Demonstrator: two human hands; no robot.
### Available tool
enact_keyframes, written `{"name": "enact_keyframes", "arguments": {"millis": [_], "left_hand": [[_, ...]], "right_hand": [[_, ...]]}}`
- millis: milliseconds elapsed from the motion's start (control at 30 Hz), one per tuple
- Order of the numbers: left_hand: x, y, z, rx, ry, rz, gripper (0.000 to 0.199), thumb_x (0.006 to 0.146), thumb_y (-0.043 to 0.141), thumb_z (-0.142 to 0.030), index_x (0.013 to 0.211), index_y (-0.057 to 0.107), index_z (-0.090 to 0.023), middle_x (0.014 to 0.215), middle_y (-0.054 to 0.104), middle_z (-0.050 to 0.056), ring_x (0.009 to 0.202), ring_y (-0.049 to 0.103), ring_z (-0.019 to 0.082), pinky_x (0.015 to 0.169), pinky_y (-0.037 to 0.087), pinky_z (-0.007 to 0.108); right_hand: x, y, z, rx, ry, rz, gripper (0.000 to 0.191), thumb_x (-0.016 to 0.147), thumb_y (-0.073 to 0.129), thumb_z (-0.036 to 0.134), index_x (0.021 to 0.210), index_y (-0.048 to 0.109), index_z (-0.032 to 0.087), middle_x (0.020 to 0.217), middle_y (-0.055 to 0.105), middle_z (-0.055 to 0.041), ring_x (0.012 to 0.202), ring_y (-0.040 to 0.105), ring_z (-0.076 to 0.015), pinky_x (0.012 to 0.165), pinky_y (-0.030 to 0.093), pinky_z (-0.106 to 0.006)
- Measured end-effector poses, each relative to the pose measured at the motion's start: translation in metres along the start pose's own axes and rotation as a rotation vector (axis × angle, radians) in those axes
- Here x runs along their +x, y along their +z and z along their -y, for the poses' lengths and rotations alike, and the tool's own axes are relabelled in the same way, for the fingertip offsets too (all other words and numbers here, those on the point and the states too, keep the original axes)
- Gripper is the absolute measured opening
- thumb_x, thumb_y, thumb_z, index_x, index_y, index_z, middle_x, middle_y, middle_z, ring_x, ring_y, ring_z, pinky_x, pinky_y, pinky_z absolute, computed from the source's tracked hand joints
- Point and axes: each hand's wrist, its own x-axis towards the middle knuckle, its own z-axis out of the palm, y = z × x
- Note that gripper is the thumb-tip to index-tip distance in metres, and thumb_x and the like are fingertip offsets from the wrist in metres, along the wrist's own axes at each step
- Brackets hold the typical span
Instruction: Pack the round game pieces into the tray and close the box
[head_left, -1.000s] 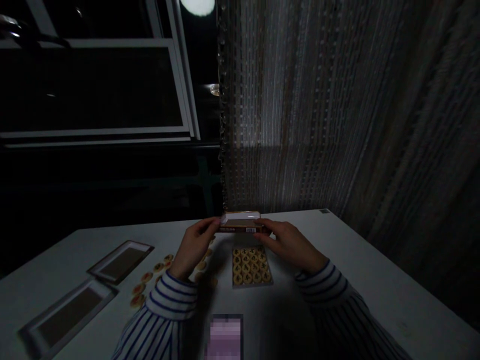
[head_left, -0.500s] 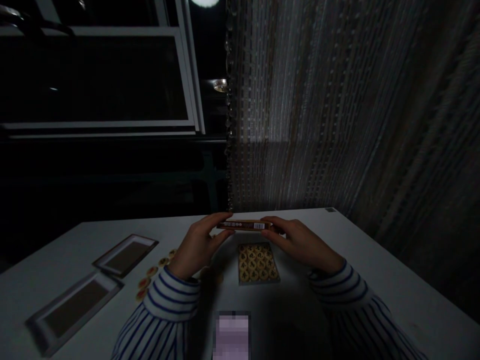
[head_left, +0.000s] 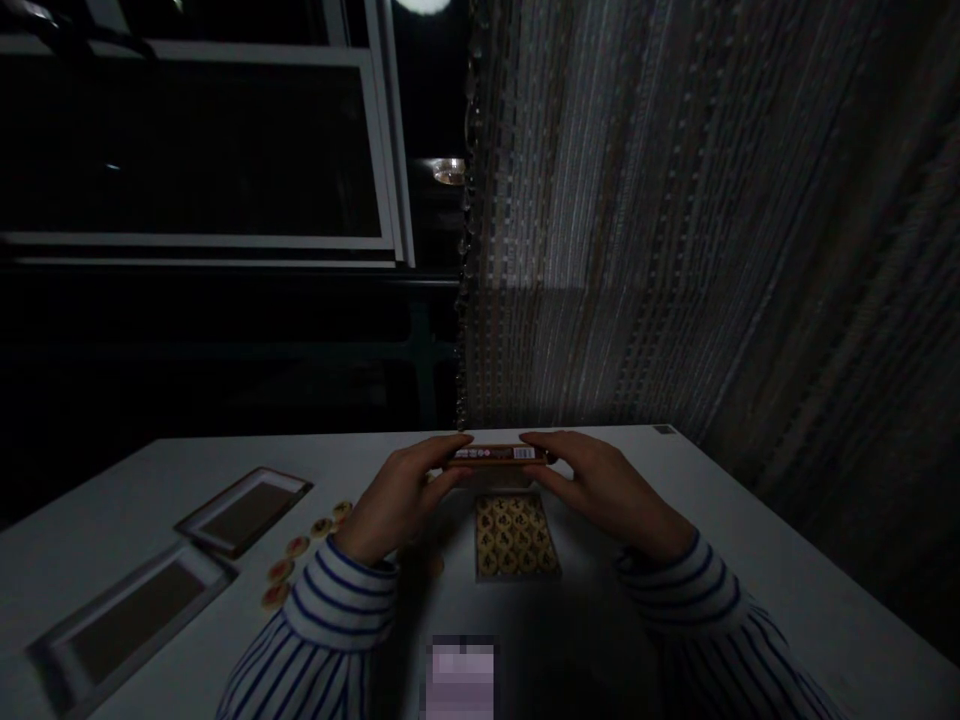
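Note:
Between my two hands is a flat reddish-brown box (head_left: pixel 495 455), its narrow side with small print and a barcode facing me. My left hand (head_left: pixel 405 490) grips its left end between thumb and fingers. At the right end, my right hand (head_left: pixel 600 487) pinches it the same way. Just below and nearer to me lies an open tray of round xiangqi pieces (head_left: pixel 517 536), packed in rows with dark characters showing. Loose xiangqi pieces (head_left: pixel 298 546) lie in a line left of my left wrist, some with red marks. A few more are partly hidden in shadow by that wrist.
On the left of the white table (head_left: pixel 757 590) lie two open shallow box parts, one brown-rimmed (head_left: pixel 196 520) and one pale-rimmed (head_left: pixel 56 640). A pixelated pale purple patch (head_left: pixel 461 685) covers something at the near edge. Behind the table hang a bead curtain (head_left: pixel 585 220) and a window frame (head_left: pixel 394 150).
The box in my hands has levelled and shows more of its underside. My view has shifted slightly; the tray and loose pieces stay in place on the table.

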Motion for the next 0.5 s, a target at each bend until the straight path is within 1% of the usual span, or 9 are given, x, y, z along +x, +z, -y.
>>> {"name": "enact_keyframes", "arguments": {"millis": [100,233,400,500], "left_hand": [[-0.0004,0.0016,0.0032,-0.017,-0.001,0.019,0.038,0.08,0.05,-0.035,0.117,0.05,-0.023,0.11,0.061,0.004,0.097,0.058,0.016,0.084,0.046,0.028],[-0.0007,0.0027,0.0066,-0.026,0.009,0.011,0.038,0.082,0.048,-0.033,0.119,0.048,-0.024,0.113,0.059,0.004,0.101,0.055,0.017,0.087,0.045,0.03],[0.0006,0.0024,0.0042,-0.026,0.022,-0.006,0.035,0.082,0.047,-0.032,0.116,0.051,-0.024,0.116,0.057,0.003,0.105,0.052,0.016,0.092,0.042,0.032],[0.0013,0.0016,0.0016,-0.018,0.004,-0.03,0.033,0.083,0.047,-0.032,0.114,0.053,-0.023,0.115,0.057,0.004,0.106,0.052,0.017,0.093,0.041,0.033]], "right_hand": [[-0.0001,0.0016,-0.0037,0.016,0.007,0.018,0.036,0.083,0.047,0.036,0.116,0.051,0.022,0.11,0.061,-0.0032,0.098,0.055,-0.0168,0.086,0.043,-0.031],[0.0001,0.0026,-0.0059,0.035,0.014,0.027,0.037,0.084,0.045,0.036,0.118,0.05,0.022,0.11,0.061,-0.0039,0.098,0.056,-0.0176,0.086,0.043,-0.032],[0.0005,0.0029,-0.0061,0.049,0.023,0.035,0.038,0.085,0.043,0.037,0.118,0.051,0.02,0.109,0.061,-0.0062,0.097,0.056,-0.0194,0.086,0.043,-0.034],[0.0008,0.0017,-0.0044,0.093,0.038,0.046,0.037,0.085,0.042,0.036,0.118,0.052,0.02,0.11,0.06,-0.0064,0.099,0.056,-0.0196,0.086,0.043,-0.035]]}}
